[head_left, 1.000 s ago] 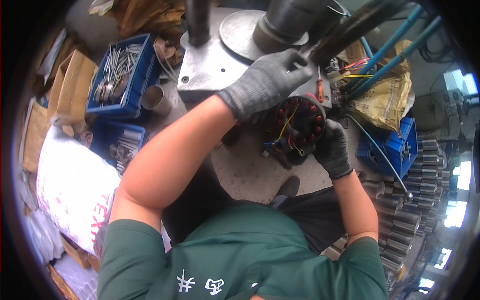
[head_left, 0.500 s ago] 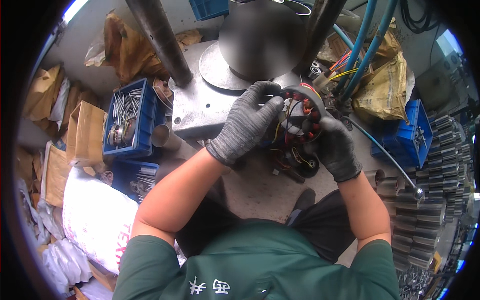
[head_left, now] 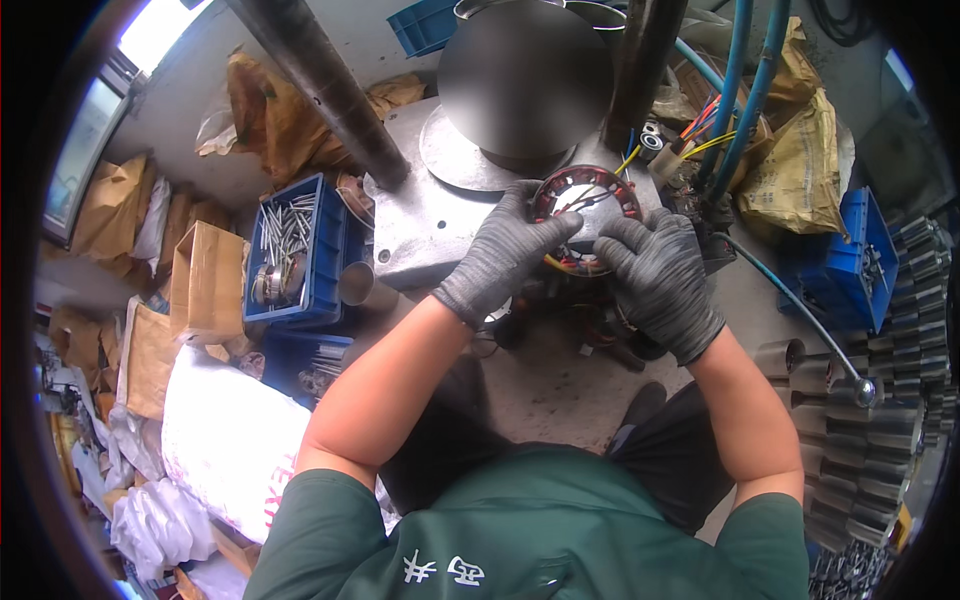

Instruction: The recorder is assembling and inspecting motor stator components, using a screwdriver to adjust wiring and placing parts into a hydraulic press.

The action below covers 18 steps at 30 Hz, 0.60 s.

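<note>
A round motor stator [head_left: 588, 177] with red windings around its inner ring is held up in front of the metal press base, its open face turned toward me. Loose black, red and yellow wires lie across its middle. My left hand [head_left: 505, 250], in a grey knitted glove, grips the left rim, with the thumb reaching over the face. Also gloved, my right hand [head_left: 662, 280] has its fingers bent around the lower right side of the ring. Its fingertips are partly hidden, so I cannot tell whether they also pinch a wire.
Behind the stator stands the press base [head_left: 410, 235] between two thick dark columns [head_left: 335, 95]. A blue crate [head_left: 335, 260] of metal rods sits left, near a white sack [head_left: 225, 430]. Blue hoses [head_left: 735, 100], another blue crate [head_left: 860, 270] and stacked metal cylinders [head_left: 850, 420] are right.
The stator has turned to face me more and moved slightly left. My right hand has shifted up and over its lower right rim. The whole view has shifted slightly.
</note>
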Tool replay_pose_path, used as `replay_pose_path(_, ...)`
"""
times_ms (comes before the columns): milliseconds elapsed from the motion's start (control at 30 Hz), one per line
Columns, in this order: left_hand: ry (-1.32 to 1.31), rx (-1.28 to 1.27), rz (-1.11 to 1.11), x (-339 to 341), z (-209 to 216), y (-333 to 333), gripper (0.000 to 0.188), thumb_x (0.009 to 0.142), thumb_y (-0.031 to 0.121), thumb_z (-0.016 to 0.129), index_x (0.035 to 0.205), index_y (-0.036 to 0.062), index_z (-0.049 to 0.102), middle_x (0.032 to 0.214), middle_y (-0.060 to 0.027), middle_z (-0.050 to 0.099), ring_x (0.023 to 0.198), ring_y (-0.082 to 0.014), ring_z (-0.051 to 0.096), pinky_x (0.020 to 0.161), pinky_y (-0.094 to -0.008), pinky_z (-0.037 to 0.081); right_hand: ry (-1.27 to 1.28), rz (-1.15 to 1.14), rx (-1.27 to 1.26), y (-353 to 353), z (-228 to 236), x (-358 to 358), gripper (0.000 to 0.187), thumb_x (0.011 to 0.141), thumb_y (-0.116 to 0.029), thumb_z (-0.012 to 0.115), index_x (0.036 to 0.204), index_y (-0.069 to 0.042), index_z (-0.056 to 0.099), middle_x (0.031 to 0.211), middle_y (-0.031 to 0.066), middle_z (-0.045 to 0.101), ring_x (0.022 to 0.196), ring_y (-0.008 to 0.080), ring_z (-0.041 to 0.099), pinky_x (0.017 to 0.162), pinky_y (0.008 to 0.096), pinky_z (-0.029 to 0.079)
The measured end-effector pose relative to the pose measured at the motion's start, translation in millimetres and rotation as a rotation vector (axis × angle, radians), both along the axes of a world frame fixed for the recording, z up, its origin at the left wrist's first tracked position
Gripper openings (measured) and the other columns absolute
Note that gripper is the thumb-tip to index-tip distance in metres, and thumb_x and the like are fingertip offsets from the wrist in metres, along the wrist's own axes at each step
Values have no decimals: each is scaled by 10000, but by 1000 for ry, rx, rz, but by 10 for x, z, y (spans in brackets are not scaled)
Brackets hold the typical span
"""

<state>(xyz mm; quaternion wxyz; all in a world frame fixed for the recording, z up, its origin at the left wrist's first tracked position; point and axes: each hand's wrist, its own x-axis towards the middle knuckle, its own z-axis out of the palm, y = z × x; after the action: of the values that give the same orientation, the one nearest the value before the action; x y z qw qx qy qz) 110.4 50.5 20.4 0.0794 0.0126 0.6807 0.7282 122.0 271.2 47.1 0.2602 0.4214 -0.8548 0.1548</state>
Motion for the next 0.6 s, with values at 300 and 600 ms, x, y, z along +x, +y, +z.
replay_pose_path(300, 72, -231, 18, -12, -151, -116, 575, 859, 111, 720, 1370, -44, 506, 1141, -129, 644, 1002, -188, 668, 775, -325, 608, -248, 131, -362, 14, -115, 63, 607, 752, -151, 813, 1321, -60, 625, 1306, 137, 629, 1094, 331, 644, 963, 451, 516)
replay_pose_path(600, 173, -341, -36, -68, -327, -115, 556, 926, 196, 681, 1406, -25, 510, 1122, -246, 703, 1077, -323, 702, 940, -398, 546, -1382, 151, -1373, -194, -287, 10, 612, 865, -92, 768, 1399, 45, 502, 1130, 132, 677, 1024, 200, 675, 895, 305, 554)
